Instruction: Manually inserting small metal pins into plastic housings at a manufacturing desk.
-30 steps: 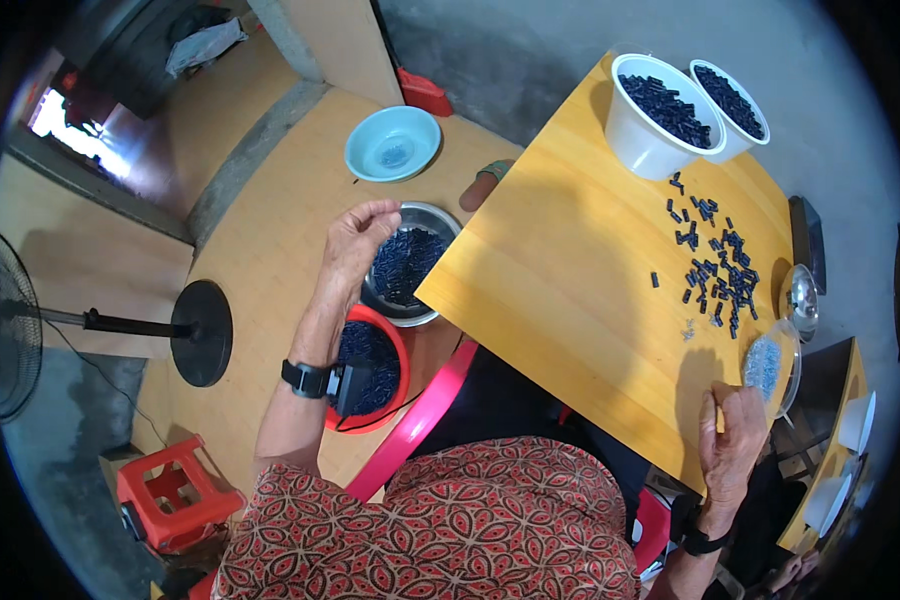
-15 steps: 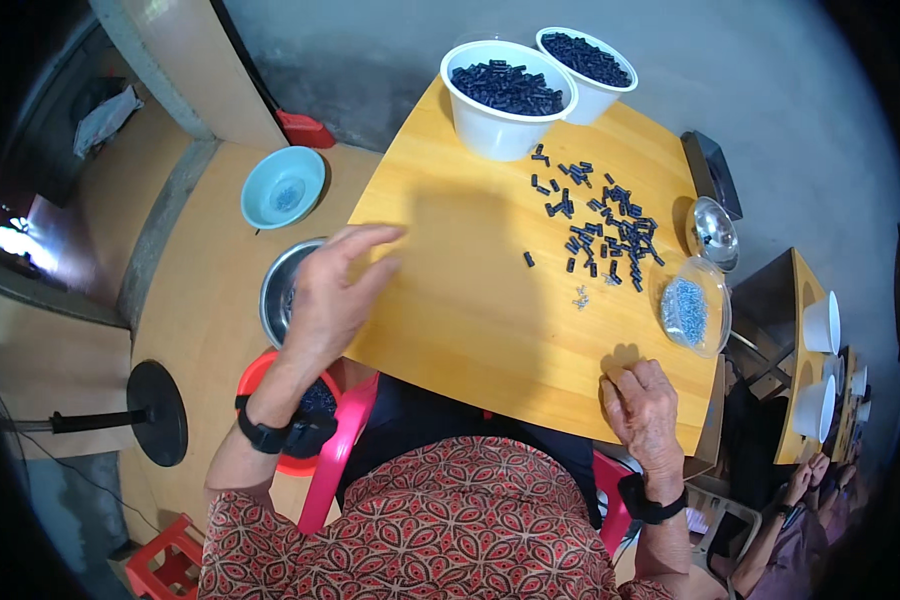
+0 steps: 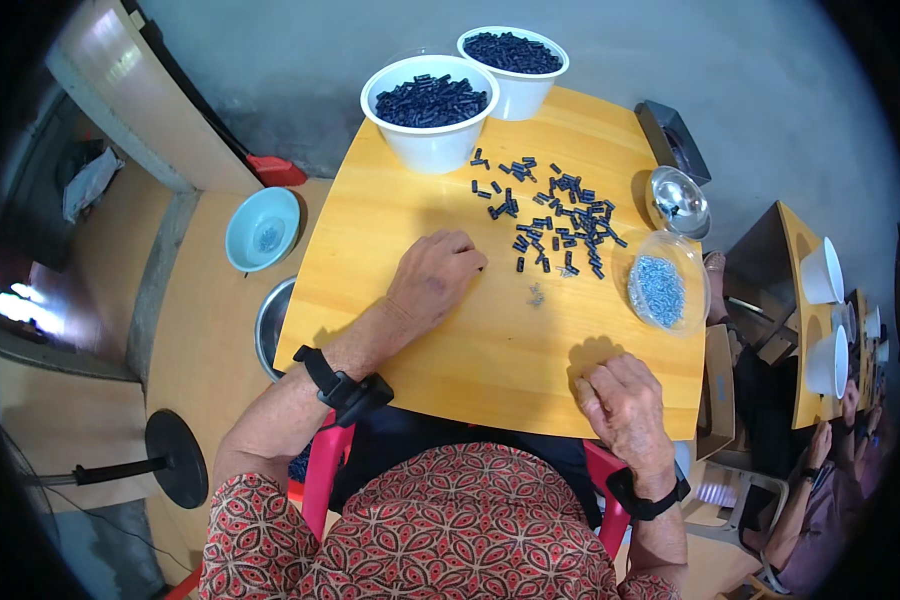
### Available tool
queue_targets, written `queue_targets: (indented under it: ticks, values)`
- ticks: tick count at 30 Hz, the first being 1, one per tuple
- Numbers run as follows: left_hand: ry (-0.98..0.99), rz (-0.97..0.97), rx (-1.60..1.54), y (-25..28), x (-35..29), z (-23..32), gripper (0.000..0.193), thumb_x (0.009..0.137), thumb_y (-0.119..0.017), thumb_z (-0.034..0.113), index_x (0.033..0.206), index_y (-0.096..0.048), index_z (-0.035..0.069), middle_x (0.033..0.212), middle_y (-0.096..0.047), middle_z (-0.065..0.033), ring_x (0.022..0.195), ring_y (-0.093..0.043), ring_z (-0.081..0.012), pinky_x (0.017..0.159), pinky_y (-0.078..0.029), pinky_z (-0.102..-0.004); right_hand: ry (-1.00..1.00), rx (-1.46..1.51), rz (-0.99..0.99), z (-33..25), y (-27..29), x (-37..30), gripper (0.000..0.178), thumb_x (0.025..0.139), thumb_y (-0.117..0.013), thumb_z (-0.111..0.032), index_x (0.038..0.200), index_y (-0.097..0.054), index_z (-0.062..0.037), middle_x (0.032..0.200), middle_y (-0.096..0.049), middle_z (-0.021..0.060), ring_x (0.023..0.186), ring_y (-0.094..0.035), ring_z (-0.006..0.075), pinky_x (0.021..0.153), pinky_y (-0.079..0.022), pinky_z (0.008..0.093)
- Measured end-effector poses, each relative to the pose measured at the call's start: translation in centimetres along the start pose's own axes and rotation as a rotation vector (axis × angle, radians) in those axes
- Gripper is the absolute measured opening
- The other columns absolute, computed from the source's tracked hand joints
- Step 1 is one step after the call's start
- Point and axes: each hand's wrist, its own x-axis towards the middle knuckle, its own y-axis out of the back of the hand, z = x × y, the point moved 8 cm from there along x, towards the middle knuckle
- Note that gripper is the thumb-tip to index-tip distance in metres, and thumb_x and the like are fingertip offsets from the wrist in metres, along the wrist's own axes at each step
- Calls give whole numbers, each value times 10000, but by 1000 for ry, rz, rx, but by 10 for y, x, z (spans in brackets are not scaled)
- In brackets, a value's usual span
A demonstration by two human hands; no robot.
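Observation:
On the wooden table (image 3: 400,370), my left hand (image 3: 432,282) reaches in from the left with its fingers curled together. Its fingertips touch down just left of a scatter of small black cylindrical pieces (image 3: 580,215); whatever they pinch, if anything, is hidden. Near the front edge my right hand (image 3: 622,400) rests with fingers bent inward, its contents out of sight. Between the hands lies a little group of small silvery parts (image 3: 536,295). A clear round tub of small silvery-blue metal parts (image 3: 658,292) stands at the right side.
Two white buckets (image 3: 425,140) heaped with black pieces stand at the back. A shiny metal bowl (image 3: 678,205) and a dark tray (image 3: 673,140) are at the right edge. A turquoise basin (image 3: 263,230) and a steel bowl (image 3: 270,330) sit left. Other people work at the far right.
My left hand has moved from beyond the table's left edge onto the table, and its spread fingers have closed. It now covers where a lone black piece lay. The view has shifted; my right hand stays put.

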Motion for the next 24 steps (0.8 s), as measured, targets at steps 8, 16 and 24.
queue_targets:
  ticks: [8, 16, 24]
  values:
    - [571, -148, -699, 5, -2, 28, 154, 851, -664, 85, 989, -689, 20, 907, -684, -49, 862, -644, -151, 790, -500, -285, 40, 198, 253, -10, 29, 12, 234, 713, -718, 0, 937, -654, 8, 829, -610, 135, 739, -586, 298, 656, -481, 373]
    - [879, -340, -1605, -19, -21, 96, 196, 904, -666, 145, 1065, -678, 34, 997, -683, -42, 940, -620, -117, 859, -484, -250, 53, 289, 435, -34, 45, 19, 387, 640, -790, 31, 1004, -663, -12, 934, -638, 129, 819, -612, 285, 695, -501, 350]
    - [936, -328, -1830, -32, -31, 106, 183, 913, -654, 140, 1065, -681, 41, 1019, -672, -29, 951, -611, -101, 883, -491, -255, 128, 170, 463, -42, 43, 18, 375, 605, -784, 21, 962, -677, -24, 939, -634, 106, 821, -601, 273, 706, -479, 357]
